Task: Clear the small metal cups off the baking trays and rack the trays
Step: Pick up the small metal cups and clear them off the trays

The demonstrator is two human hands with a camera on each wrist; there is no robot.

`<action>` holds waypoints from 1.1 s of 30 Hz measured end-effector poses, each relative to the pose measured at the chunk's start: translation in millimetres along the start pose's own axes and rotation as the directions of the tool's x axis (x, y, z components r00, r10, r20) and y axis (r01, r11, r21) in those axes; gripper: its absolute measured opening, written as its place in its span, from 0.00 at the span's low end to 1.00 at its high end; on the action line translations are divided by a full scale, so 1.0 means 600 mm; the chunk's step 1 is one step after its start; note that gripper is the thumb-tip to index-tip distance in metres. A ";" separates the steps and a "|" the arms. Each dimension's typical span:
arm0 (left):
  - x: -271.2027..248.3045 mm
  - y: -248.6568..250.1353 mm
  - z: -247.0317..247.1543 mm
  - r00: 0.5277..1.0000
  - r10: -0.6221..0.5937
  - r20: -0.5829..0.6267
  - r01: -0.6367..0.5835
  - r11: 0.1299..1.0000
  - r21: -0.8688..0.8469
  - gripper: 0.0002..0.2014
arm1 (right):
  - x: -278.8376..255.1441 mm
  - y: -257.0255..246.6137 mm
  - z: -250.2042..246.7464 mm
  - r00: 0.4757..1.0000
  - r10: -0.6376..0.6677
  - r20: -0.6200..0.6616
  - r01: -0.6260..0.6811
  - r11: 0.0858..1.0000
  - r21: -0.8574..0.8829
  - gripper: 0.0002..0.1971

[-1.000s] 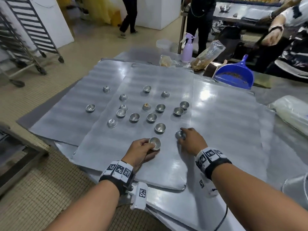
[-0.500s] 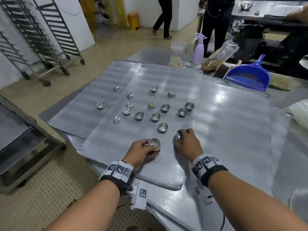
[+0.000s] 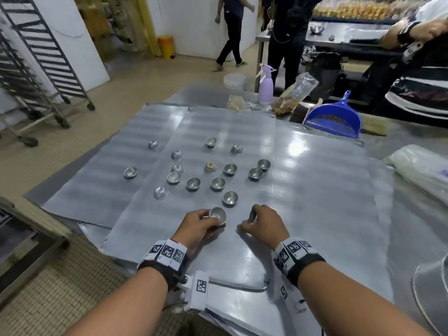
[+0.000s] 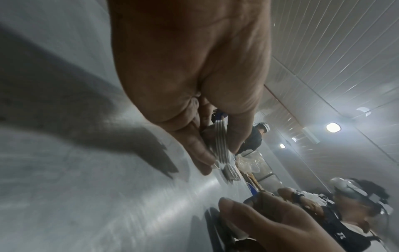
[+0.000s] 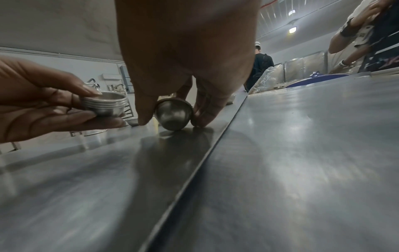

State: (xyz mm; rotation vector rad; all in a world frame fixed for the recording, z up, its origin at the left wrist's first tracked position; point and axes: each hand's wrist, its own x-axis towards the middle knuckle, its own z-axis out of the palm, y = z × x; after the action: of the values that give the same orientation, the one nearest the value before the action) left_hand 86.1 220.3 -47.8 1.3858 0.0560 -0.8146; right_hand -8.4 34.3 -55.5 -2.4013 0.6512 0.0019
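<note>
Nearest the person, the left hand [image 3: 198, 226] holds a nested stack of cups [image 5: 103, 104] upright, mouth up, thumb on the rim and fingers curled beneath, just above the near edge of the middle baking tray [image 3: 169, 243]. Just to its right, the right hand [image 3: 260, 225] pinches a single cup [image 5: 173, 116] between thumb and fingers; the cup is tipped on its side with its rounded bottom toward the wrist and its lower wall touching the tray, close beside the seam with the right-hand tray [image 3: 322, 190]. The move ahead probably turns on this: the stack's open mouth lies to the left of the tipped cup, near and level with it, so the cup needs righting and a short carry leftward to drop in. Farther on, the nearest loose cup [image 3: 230, 198] stands just beyond both hands, about equally close to each. Beyond it, more loose cups [image 3: 219, 183] are scattered across the middle tray, and a couple sit on the left tray [image 3: 101, 190].
</note>
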 end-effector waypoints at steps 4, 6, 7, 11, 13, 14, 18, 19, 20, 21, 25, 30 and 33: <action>0.033 0.012 -0.021 0.996 -0.054 0.069 0.054 0.998 0.015 0.14 | 0.010 -0.008 0.003 0.998 0.057 0.015 -0.057 0.998 -0.037 0.19; 0.049 0.021 -0.029 0.991 -0.076 0.109 0.074 0.997 0.019 0.14 | 0.010 -0.015 0.003 0.995 0.098 0.003 -0.097 0.994 -0.040 0.21; 0.057 0.026 -0.032 0.988 -0.084 0.127 0.080 0.996 0.031 0.15 | 0.010 -0.017 0.004 0.993 0.119 -0.004 -0.119 0.992 -0.042 0.23; 0.080 0.034 -0.038 0.975 -0.106 0.197 0.090 0.992 0.091 0.15 | 0.006 -0.019 0.003 0.984 0.178 -0.021 -0.179 0.980 -0.082 0.28; 0.091 0.037 -0.044 0.964 -0.121 0.239 0.092 0.987 0.129 0.15 | 0.000 -0.020 0.008 0.975 0.216 -0.050 -0.221 0.970 -0.102 0.29; 0.092 0.037 -0.043 0.963 -0.125 0.240 0.096 0.987 0.128 0.15 | -0.003 -0.017 0.007 0.973 0.223 -0.053 -0.228 0.967 -0.115 0.29; 0.102 0.038 -0.054 0.950 -0.141 0.280 0.105 0.985 0.138 0.15 | -0.011 -0.018 0.012 0.960 0.269 -0.083 -0.277 0.955 -0.107 0.29; 0.103 0.038 -0.055 0.949 -0.142 0.282 0.106 0.985 0.139 0.15 | -0.012 -0.018 0.014 0.959 0.271 -0.088 -0.280 0.954 -0.105 0.29; 0.104 0.038 -0.055 0.948 -0.143 0.285 0.107 0.985 0.137 0.15 | -0.012 -0.019 0.014 0.958 0.273 -0.091 -0.281 0.954 -0.101 0.29; 0.104 0.038 -0.055 0.946 -0.146 0.288 0.111 0.985 0.135 0.15 | -0.011 -0.018 0.015 0.958 0.270 -0.096 -0.279 0.955 -0.100 0.29; 0.101 0.036 -0.057 0.948 -0.139 0.287 0.109 0.987 0.120 0.15 | -0.007 -0.030 0.012 0.963 0.248 -0.101 -0.256 0.964 -0.074 0.26; 0.088 0.038 -0.059 0.957 -0.130 0.260 0.114 0.990 0.077 0.13 | -0.004 -0.054 0.005 0.979 0.167 -0.119 -0.170 0.985 -0.012 0.23; 0.077 0.042 -0.058 0.970 -0.126 0.210 0.125 0.992 0.020 0.09 | 0.000 -0.079 0.000 0.985 0.087 -0.151 -0.080 0.995 0.057 0.25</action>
State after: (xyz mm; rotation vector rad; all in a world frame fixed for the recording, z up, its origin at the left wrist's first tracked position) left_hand 148.1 228.0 -57.1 1.3045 -0.0234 -1.0647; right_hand 13.5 66.3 -27.8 -2.3400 0.8131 -0.1639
